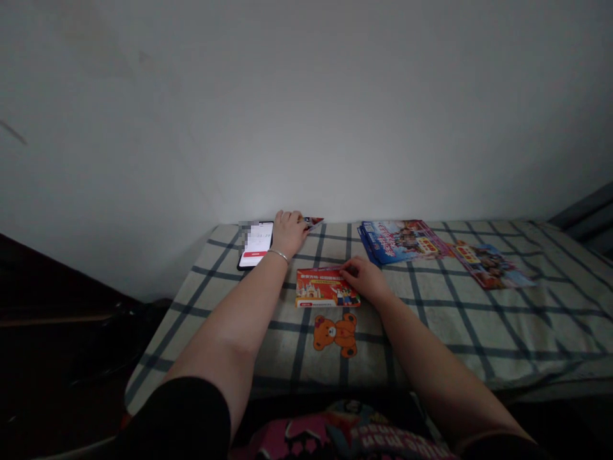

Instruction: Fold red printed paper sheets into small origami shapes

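Note:
My left hand [290, 232], with a bangle at its wrist, reaches to the far edge by the wall. Its fingers are curled at a small dark and red printed card [314, 223], partly hidden by the hand. A phone [255, 246] with its screen lit lies just left of that hand. Nearer to me is a red printed booklet or flat box [318, 289] showing a castle and cartoon figures. My right hand [368, 278] grips its upper right edge between thumb and fingers. An orange bear picture [335, 335] appears on the cloth below it.
A checked cloth [431, 326] covers the surface, which meets a pale wall [306, 115] behind. A stack of blue printed booklets [395, 241] lies at the right, with another colourful booklet [495, 265] beyond it. Dark bars [587, 214] stand at the far right.

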`<state>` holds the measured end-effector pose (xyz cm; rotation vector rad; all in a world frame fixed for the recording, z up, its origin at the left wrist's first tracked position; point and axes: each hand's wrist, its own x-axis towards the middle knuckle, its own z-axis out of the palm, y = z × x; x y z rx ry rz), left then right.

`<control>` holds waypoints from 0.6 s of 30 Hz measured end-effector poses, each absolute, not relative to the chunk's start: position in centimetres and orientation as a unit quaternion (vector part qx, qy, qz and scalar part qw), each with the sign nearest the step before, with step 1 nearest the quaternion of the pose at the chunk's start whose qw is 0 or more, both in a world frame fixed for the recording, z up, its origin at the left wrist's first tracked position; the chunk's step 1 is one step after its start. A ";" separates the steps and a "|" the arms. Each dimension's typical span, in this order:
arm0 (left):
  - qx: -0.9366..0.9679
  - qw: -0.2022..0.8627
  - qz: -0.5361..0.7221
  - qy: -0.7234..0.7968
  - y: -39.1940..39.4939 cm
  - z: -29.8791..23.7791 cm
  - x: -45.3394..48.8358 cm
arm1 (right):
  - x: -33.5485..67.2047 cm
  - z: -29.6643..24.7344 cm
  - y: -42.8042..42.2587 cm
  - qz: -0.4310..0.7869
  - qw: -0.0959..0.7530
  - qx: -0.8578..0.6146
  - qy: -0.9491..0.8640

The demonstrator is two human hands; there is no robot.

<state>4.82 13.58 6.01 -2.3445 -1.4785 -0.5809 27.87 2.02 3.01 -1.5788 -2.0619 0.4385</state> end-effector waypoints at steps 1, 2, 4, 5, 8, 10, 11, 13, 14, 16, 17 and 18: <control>-0.816 0.148 -0.210 -0.518 13.5 6.0 4.7 | 27.9 3.0 2.0 0.161 0.252 -0.580 -0.758; -0.815 0.136 -0.218 -0.519 13.4 6.1 4.6 | 27.9 3.0 2.0 0.161 0.251 -0.580 -0.758; -0.816 0.105 -0.237 -0.516 13.2 6.3 4.4 | 27.9 3.1 2.0 0.160 0.250 -0.580 -0.759; -0.817 0.091 -0.247 -0.513 13.1 6.5 4.2 | 27.9 3.2 2.0 0.160 0.250 -0.579 -0.759; -0.810 0.069 -0.283 -0.509 12.3 7.0 3.7 | 27.9 3.2 2.0 0.166 0.253 -0.574 -0.761; -0.790 0.045 -0.307 -0.529 11.2 7.3 3.5 | 27.9 3.2 2.0 0.169 0.254 -0.574 -0.760; -0.780 0.025 -0.312 -0.542 10.5 7.3 3.4 | 27.9 3.2 2.0 0.169 0.253 -0.574 -0.760; -0.778 -0.024 -0.285 -0.559 8.7 7.2 3.3 | 27.9 3.2 2.0 0.169 0.253 -0.575 -0.759; -0.785 -0.043 -0.257 -0.562 7.6 7.0 3.2 | 27.9 3.2 2.0 0.170 0.252 -0.575 -0.760; -0.797 -0.070 -0.209 -0.562 5.4 6.6 3.0 | 27.9 3.2 2.0 0.169 0.251 -0.577 -0.759; -0.804 -0.075 -0.192 -0.557 4.3 6.3 2.9 | 27.9 3.3 1.9 0.168 0.250 -0.578 -0.759; -0.806 -0.068 -0.179 -0.561 3.3 6.1 2.8 | 27.9 3.3 1.9 0.166 0.249 -0.579 -0.759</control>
